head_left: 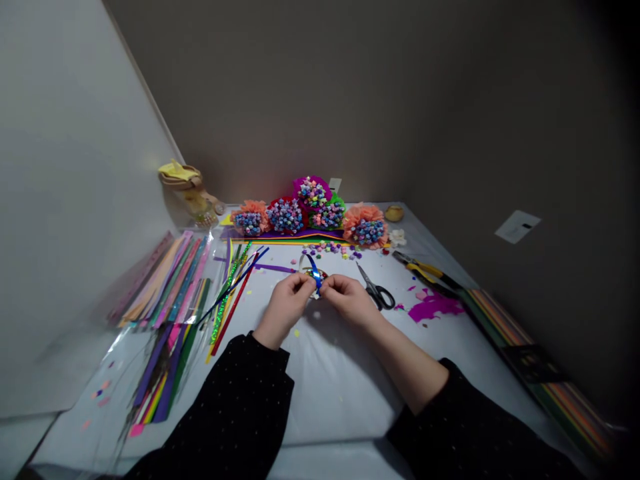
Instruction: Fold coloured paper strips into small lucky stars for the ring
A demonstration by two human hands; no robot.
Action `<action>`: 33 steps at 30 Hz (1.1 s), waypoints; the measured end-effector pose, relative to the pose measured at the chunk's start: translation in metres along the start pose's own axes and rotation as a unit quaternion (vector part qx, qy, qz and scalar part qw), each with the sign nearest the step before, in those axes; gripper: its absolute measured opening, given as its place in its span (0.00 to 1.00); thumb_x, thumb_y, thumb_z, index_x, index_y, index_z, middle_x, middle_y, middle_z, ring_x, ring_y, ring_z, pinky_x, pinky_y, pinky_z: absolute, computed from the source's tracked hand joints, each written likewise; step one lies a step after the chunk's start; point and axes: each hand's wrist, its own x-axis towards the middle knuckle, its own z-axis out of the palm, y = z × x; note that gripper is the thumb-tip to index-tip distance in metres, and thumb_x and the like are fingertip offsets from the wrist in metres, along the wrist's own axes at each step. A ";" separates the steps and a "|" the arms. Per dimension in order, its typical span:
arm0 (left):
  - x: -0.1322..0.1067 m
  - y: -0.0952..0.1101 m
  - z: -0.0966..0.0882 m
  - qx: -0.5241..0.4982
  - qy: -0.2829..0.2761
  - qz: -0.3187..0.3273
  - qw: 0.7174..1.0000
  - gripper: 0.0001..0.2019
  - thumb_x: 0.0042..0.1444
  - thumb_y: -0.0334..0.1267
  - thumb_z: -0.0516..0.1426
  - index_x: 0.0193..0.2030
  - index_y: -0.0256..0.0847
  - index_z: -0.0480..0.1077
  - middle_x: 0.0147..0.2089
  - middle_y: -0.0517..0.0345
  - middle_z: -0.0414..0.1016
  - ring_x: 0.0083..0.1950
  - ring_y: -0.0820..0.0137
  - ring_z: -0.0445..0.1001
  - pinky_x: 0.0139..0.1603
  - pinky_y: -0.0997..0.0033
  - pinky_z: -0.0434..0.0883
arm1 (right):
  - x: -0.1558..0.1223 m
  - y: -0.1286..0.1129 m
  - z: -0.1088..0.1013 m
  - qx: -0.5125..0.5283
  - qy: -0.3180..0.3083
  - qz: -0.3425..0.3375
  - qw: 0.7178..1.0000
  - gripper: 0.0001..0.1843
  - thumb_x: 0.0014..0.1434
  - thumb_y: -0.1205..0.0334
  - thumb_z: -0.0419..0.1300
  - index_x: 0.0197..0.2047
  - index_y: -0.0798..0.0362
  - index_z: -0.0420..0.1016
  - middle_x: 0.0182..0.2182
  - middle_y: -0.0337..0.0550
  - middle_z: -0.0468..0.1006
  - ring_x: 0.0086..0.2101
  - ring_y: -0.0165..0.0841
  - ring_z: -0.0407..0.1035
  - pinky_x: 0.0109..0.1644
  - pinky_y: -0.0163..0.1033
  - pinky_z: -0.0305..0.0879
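My left hand (286,303) and my right hand (349,297) meet over the middle of the white table (325,380), both pinched on a shiny blue paper strip (315,270) that curls up between the fingertips. Just beyond the hands lies a small round dish (309,265) and a scatter of tiny folded paper stars (330,249). Black-handled scissors (376,289) lie right beside my right hand. Both forearms wear black dotted sleeves.
Bundles of coloured and glittery paper strips (175,313) lie on the left in clear wrap. Paper-flower bouquets filled with stars (310,213) line the back. Yellow pliers (425,270), purple paper scraps (435,307) and stacked coloured sheets (540,373) lie on the right. Walls close in on three sides.
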 end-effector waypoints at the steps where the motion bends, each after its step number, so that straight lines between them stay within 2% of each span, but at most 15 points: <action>1: 0.000 0.000 0.000 0.011 -0.004 0.001 1.000 0.09 0.50 0.40 0.55 0.27 0.36 0.69 0.25 0.61 0.68 0.29 0.73 0.66 0.31 0.75 0.63 | 0.000 -0.001 0.000 -0.001 0.012 -0.004 1.000 0.10 0.47 0.56 0.59 0.24 0.54 0.67 0.18 0.31 0.62 0.20 0.24 0.51 0.24 0.32 0.48; 5: -0.002 0.001 0.002 0.063 -0.020 0.016 0.998 0.08 0.49 0.39 0.54 0.26 0.37 0.70 0.26 0.59 0.71 0.31 0.71 0.68 0.34 0.73 0.64 | 0.001 -0.001 -0.001 -0.003 0.037 -0.014 0.999 0.09 0.46 0.57 0.58 0.24 0.54 0.66 0.18 0.32 0.62 0.20 0.24 0.52 0.25 0.32 0.49; 13: -0.003 0.004 0.000 0.093 0.003 0.048 0.995 0.07 0.50 0.36 0.53 0.26 0.37 0.68 0.26 0.60 0.69 0.31 0.72 0.67 0.34 0.74 0.63 | 0.003 0.007 -0.003 0.085 0.008 0.041 0.995 0.12 0.48 0.53 0.59 0.26 0.54 0.68 0.16 0.31 0.63 0.16 0.22 0.48 0.19 0.31 0.43; 18: -0.004 0.005 0.000 0.091 0.009 0.059 0.994 0.07 0.51 0.36 0.52 0.26 0.37 0.67 0.26 0.60 0.69 0.31 0.71 0.67 0.34 0.74 0.63 | 0.003 0.006 -0.003 0.070 -0.028 0.021 0.997 0.12 0.44 0.57 0.63 0.25 0.55 0.66 0.16 0.30 0.62 0.17 0.22 0.50 0.21 0.31 0.45; 23: -0.004 0.004 0.001 0.100 0.010 0.067 0.993 0.07 0.52 0.37 0.53 0.26 0.37 0.68 0.26 0.60 0.69 0.31 0.71 0.67 0.34 0.73 0.64 | 0.003 0.008 -0.002 0.063 -0.028 0.003 0.998 0.13 0.45 0.56 0.63 0.25 0.55 0.66 0.17 0.31 0.63 0.18 0.22 0.51 0.22 0.31 0.46; 33: -0.003 0.001 -0.001 0.129 -0.007 0.085 0.988 0.08 0.54 0.38 0.52 0.29 0.37 0.68 0.29 0.58 0.71 0.33 0.70 0.68 0.35 0.73 0.64 | 0.004 0.009 -0.002 0.081 -0.023 0.026 0.996 0.12 0.46 0.56 0.61 0.25 0.54 0.64 0.16 0.29 0.59 0.16 0.21 0.49 0.20 0.30 0.44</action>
